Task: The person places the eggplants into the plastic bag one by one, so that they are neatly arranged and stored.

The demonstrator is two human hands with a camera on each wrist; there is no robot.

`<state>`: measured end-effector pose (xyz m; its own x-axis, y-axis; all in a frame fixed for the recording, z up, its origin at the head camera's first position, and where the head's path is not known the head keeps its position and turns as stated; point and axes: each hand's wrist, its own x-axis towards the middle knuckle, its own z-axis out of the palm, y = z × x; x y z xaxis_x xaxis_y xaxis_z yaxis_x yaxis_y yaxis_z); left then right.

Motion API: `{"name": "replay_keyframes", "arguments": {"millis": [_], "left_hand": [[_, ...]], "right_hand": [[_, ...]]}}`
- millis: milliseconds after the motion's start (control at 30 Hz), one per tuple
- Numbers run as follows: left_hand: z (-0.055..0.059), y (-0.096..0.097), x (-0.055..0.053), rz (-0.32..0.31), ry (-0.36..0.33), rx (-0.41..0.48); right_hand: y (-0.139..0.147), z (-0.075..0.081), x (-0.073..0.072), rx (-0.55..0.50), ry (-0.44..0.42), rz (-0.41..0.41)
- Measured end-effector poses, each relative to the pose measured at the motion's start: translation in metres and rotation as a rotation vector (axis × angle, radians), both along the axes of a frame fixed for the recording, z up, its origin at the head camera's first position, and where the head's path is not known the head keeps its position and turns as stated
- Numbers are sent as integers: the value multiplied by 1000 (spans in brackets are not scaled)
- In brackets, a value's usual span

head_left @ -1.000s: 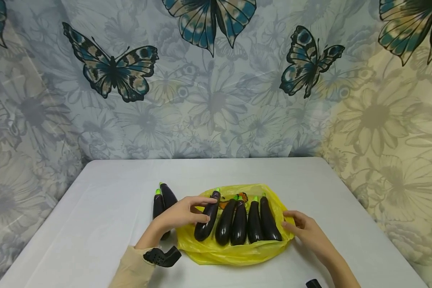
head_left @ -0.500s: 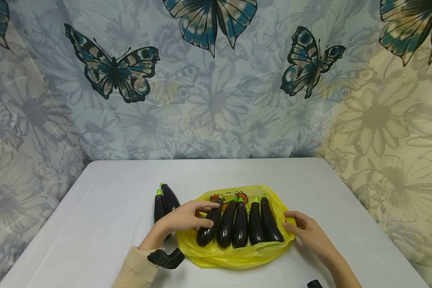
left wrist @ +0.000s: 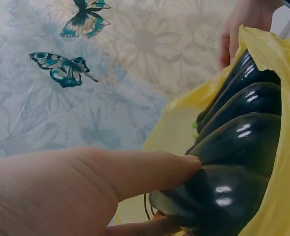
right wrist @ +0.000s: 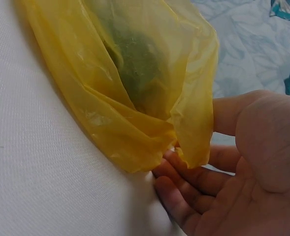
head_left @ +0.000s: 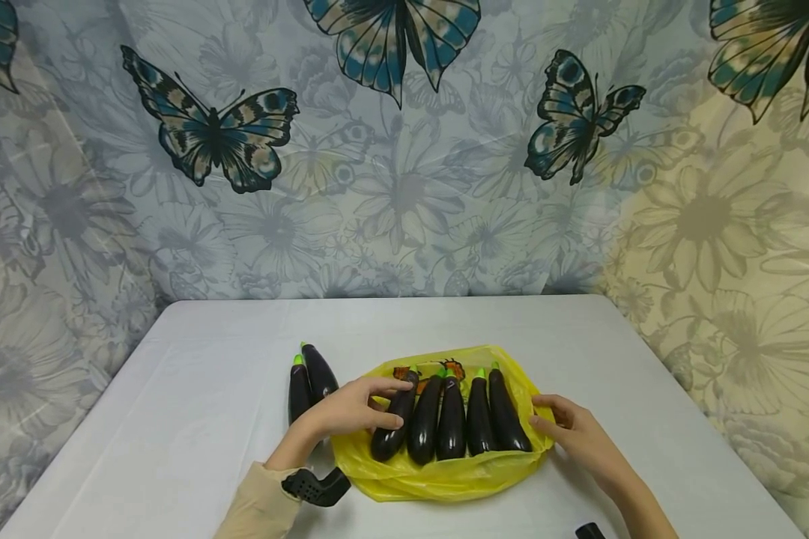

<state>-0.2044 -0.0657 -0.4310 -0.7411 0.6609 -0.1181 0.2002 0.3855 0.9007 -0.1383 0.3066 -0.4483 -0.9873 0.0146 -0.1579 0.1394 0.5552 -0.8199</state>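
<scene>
A yellow plastic bag (head_left: pixel 445 483) lies spread on the table with several dark eggplants side by side in it, green stems pointing away. My left hand (head_left: pixel 347 410) holds the leftmost eggplant (head_left: pixel 386 443) in the bag, thumb on its near side and fingers across its upper part. In the left wrist view the thumb rests against that shiny eggplant (left wrist: pixel 223 194), while the fingers are mostly hidden. At the bag's right edge my right hand (head_left: pixel 576 433) pinches the plastic. The right wrist view shows the bag's crumpled rim (right wrist: pixel 191 142) between the thumb and fingers.
Two more eggplants (head_left: pixel 318 370) lie on the white table (head_left: pixel 195 419) left of the bag, partly behind my left hand. A butterfly-patterned cloth (head_left: pixel 404 187) hangs behind the table. A black wrist device (head_left: pixel 317 486) sits at my left sleeve.
My left hand has moved slightly right and toward me, bringing the leftmost eggplant down beside the others in the bag. My right hand has stayed at the bag's edge.
</scene>
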Motion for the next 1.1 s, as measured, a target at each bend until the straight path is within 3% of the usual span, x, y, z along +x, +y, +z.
{"name": "replay_keyframes", "arguments": {"millis": [200, 1100], "left_hand": [[-3, 1, -1, -4, -28, -16], [-4, 2, -1, 7, 13, -36]], "right_hand": [[0, 0, 0, -1, 4, -1], [0, 1, 1, -2, 1, 12]]}}
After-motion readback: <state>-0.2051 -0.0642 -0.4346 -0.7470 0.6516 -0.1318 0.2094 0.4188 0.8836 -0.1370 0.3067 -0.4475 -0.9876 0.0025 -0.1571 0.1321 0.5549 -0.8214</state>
